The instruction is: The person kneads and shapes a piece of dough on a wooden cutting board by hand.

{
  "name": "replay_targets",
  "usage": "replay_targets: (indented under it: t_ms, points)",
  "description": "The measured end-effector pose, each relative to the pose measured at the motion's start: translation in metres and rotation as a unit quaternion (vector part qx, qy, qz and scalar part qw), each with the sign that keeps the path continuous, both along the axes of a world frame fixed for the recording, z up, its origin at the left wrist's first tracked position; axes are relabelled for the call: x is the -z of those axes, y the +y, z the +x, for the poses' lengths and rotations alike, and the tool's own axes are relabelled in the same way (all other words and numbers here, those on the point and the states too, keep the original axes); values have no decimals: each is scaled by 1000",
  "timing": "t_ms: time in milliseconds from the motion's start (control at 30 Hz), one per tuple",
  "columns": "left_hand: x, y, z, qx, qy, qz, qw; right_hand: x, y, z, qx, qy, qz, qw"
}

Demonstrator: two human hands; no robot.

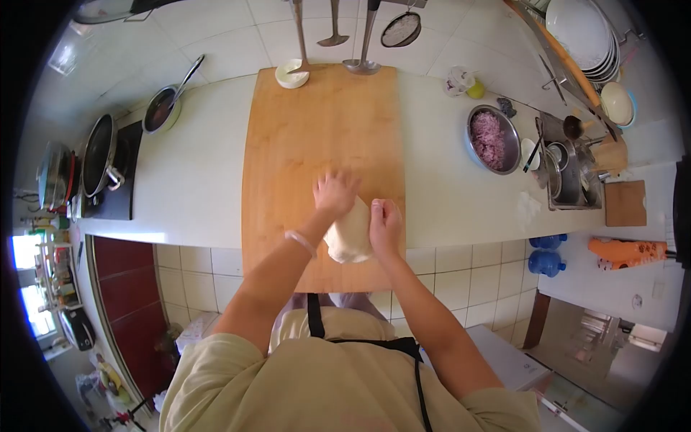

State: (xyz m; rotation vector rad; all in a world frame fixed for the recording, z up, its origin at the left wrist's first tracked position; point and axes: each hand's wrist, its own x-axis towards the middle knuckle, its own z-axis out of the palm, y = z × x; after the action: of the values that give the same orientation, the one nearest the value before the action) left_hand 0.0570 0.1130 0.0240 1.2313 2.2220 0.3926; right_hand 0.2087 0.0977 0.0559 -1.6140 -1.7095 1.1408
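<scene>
A pale lump of dough lies lengthwise on the wooden board, near its front edge. My left hand rests on the dough's far left end, its fingers stretched forward and a light band round the wrist. Against the dough's right side, my right hand is closed, with the fingers curled in and the thumb on top. The palm sides of both hands are hidden.
A small white bowl sits at the board's far left corner. Right of the board is a metal bowl of chopped purple food, by the sink. A pot and frying pan stand left. Ladles hang at the back.
</scene>
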Motion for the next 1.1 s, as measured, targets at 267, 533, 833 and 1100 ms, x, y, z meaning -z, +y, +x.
replay_targets:
  t_ms: [267, 533, 833, 1100]
  points:
    - [-19, -137, 52, -37, -123, 356, 926, -5, -81, 25, -169, 45, 159, 972]
    - [18, -142, 73, -39, -57, 409, 910, 19, -58, 42, -260, 55, 283, 922]
    - [-5, -43, 43, -13, 2, 292, 956, 49, 10, 13, -135, 32, 212, 967]
    - [-68, 25, 9, 33, -107, -72, 991, 36, 24, -10, 65, 128, -48, 988]
